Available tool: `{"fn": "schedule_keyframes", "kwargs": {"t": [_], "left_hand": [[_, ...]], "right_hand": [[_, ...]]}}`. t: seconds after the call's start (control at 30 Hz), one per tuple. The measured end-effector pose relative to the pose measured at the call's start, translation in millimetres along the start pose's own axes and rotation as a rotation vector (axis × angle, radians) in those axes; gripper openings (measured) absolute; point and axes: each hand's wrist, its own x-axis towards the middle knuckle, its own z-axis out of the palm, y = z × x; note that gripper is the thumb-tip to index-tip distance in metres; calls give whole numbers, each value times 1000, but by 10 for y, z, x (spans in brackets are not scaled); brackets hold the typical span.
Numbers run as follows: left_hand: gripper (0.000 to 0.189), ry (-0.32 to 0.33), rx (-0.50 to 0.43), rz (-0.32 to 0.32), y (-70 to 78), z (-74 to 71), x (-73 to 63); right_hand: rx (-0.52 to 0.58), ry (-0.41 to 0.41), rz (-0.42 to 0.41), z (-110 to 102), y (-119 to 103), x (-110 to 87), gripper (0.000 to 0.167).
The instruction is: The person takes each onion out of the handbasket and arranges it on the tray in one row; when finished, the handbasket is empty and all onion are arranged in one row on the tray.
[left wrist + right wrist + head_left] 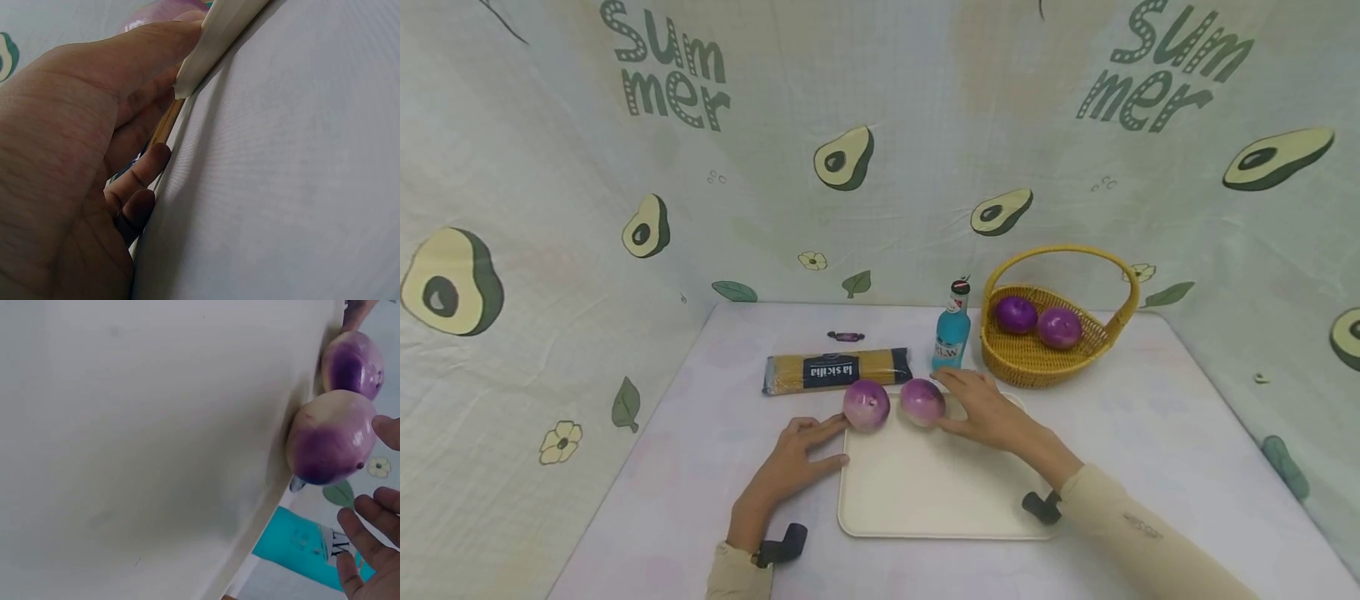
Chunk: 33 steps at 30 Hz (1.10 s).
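Two purple-and-white onions sit side by side at the far edge of a cream tray [940,483]. My left hand [801,458] is at the tray's left rim, thumb tip at the rim and forefingers reaching the left onion [867,406]. In the left wrist view the thumb [144,50] lies along the tray edge [215,44], with the other fingers loosely bent below. My right hand [981,408] is beside the right onion [922,402], its fingers spread. In the right wrist view its thumb tip overlaps the side of that onion [331,437], while the fingers [369,540] stand apart from it.
Behind the tray lie a spaghetti pack [835,370] and a small wrapped candy [846,337]. A blue bottle [951,333] stands close beyond my right fingertips. The yellow wicker basket [1037,371] at back right holds two more purple onions [1060,327]. Printed cloth walls surround the table.
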Motion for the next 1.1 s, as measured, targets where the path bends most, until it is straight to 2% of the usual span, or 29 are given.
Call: {"fn": "schedule_keyframes", "kwargs": {"t": [0.23,0.57,0.73,1.1], "left_hand": [[60,-2,10,25,1,-16,18],[60,4,1,22,-24,-6,25],[60,2,1,9,-40,11,19],[61,1,-3,21,-36,31,23]], "right_hand": [[-17,38,4,-138,172,-82,63],[-7,45,154,-356,372,-146,61],[-18,68,188,-407,517,-175,59],[-111,124,233,-533,819,-251,57]]}}
